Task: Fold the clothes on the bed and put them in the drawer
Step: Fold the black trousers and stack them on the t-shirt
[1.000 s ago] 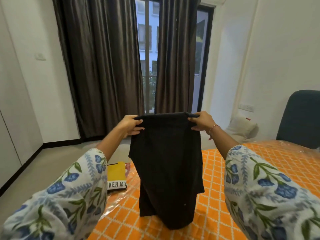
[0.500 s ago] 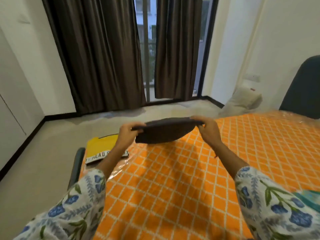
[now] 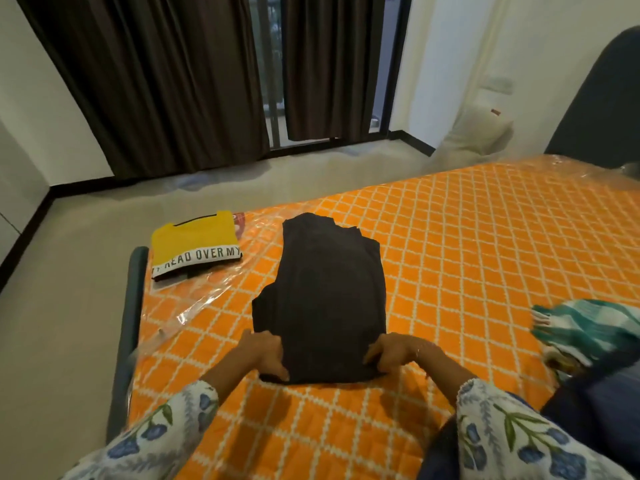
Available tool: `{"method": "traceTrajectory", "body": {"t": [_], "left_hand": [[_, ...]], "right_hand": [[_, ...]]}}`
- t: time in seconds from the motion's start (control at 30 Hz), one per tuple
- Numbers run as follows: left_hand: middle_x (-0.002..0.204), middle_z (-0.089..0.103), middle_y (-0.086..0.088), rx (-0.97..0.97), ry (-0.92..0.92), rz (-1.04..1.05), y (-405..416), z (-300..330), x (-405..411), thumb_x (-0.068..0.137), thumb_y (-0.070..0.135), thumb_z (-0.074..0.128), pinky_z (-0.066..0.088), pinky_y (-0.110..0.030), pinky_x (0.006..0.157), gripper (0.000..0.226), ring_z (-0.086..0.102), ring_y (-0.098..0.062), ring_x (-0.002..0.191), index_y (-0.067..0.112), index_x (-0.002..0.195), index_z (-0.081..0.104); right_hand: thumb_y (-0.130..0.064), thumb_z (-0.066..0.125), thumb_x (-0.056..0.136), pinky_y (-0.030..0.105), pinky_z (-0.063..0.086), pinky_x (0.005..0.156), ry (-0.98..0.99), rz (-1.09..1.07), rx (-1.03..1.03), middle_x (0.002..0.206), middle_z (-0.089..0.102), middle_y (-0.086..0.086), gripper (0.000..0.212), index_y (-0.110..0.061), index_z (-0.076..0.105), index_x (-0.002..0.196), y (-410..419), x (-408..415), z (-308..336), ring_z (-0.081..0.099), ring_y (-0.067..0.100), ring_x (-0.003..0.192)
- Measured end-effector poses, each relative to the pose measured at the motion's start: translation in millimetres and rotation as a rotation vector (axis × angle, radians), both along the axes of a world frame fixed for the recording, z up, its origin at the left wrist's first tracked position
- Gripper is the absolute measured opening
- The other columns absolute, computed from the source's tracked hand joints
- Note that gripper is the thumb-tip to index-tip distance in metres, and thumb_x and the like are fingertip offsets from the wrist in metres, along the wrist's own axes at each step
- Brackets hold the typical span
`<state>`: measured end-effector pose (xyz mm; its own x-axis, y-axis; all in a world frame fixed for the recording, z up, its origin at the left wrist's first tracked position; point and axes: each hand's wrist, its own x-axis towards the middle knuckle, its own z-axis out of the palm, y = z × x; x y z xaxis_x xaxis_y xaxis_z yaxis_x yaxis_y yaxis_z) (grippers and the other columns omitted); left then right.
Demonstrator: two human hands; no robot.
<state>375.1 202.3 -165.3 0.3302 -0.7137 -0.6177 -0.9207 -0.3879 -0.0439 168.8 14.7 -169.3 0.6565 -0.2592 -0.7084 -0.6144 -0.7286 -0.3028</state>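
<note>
We have the black garment [image 3: 325, 299] laid flat on the orange bed [image 3: 485, 237], stretching from our hands toward the far edge. Our left hand [image 3: 258, 351] pinches its near left corner and our right hand [image 3: 393, 353] pinches the near right corner, fingers curled round the cloth at both sides. We judge this to be the folding step, with the piece spread and one fold yet to make. The next move seems to call for lifting the near edge evenly with both hands and carrying it over to the far end, keeping the sides lined up so the layers do not skew. A folded yellow shirt [image 3: 195, 242] lies at the far left corner, and a teal striped cloth [image 3: 585, 327] waits at the right. No drawer is in view.
</note>
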Motion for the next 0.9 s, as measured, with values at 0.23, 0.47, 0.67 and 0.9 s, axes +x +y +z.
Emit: {"method": "traceTrajectory", "body": {"t": [0.23,0.47,0.67,0.9], "left_hand": [[0.118,0.058,-0.012,-0.679,0.554,0.733,-67,-12,32,0.090,0.019,0.064,0.044,-0.029,0.083,0.063,0.057,-0.025,0.107,0.008,0.143,0.032],[0.126,0.051,-0.005,-0.966,0.926,1.246,-158,-24,81,0.090,0.013,0.063,0.042,-0.032,0.087,0.044,0.051,-0.023,0.113,0.006,0.131,0.048],[0.115,0.066,-0.009,-0.977,1.057,1.106,-193,-7,117,0.090,0.006,0.062,0.053,-0.023,0.070,0.025,0.064,-0.019,0.094,0.007,0.115,0.062],[0.111,0.066,-0.005,-1.137,0.704,1.027,-199,-19,175,0.090,0.008,0.060,0.053,-0.031,0.086,0.025,0.063,-0.018,0.097,0.010,0.115,0.062]], "right_hand": [[-0.012,0.058,0.090,0.029,0.042,0.081,-0.369,-0.502,-0.151,0.120,0.060,0.015,0.029,-0.002,0.062,0.116,-60,56,-5,0.055,0.031,0.111],[-0.008,0.062,0.090,0.027,0.045,0.063,-0.795,-1.313,0.462,0.103,0.063,0.013,0.026,0.005,0.059,0.112,-117,124,-19,0.060,0.029,0.090],[-0.006,0.057,0.093,0.035,0.054,0.074,-0.881,-1.243,0.679,0.115,0.066,0.014,0.030,-0.006,0.061,0.122,-158,168,-11,0.065,0.029,0.097],[-0.004,0.056,0.092,0.035,0.054,0.087,-1.051,-1.158,0.575,0.114,0.068,0.008,0.028,-0.010,0.064,0.118,-172,235,-23,0.065,0.022,0.099]]}}
